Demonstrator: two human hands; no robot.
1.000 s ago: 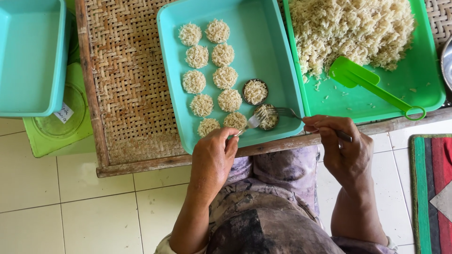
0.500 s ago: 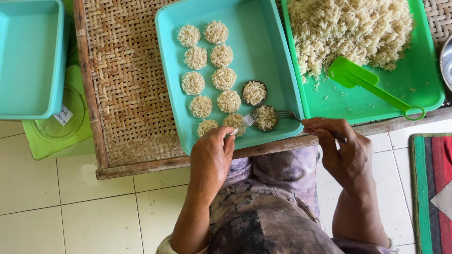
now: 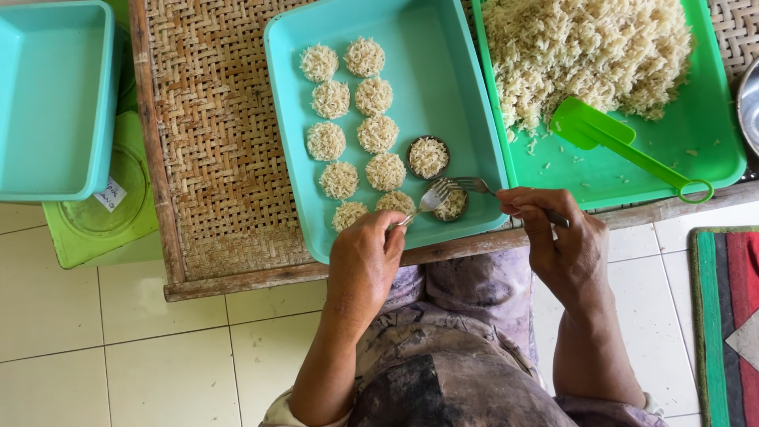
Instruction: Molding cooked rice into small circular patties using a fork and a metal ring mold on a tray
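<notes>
A turquoise tray [image 3: 443, 71] lies on a woven bamboo surface and carries several round flat rice cakes [image 3: 376, 134] in two columns. Two small round ring moulds filled with rice sit at its near right: one [image 3: 428, 156] stands alone, the other [image 3: 452, 204] is under two forks. My left hand [image 3: 365, 261] grips a metal fork [image 3: 431, 199] whose tines rest on the nearer mould. My right hand [image 3: 557, 241] holds a second fork [image 3: 474, 186] that meets the same mould from the right.
A green tray [image 3: 711, 150] heaped with loose rice [image 3: 585, 55] and a green plastic scoop [image 3: 613, 138] sits to the right. An empty turquoise tub [image 3: 55, 103] stands on a green lid [image 3: 95, 229] at left. A striped mat [image 3: 727, 316] lies on the tiled floor.
Both forks have come together over the nearer ring mould. My left hand has shifted slightly right, bringing its fork onto the mould.
</notes>
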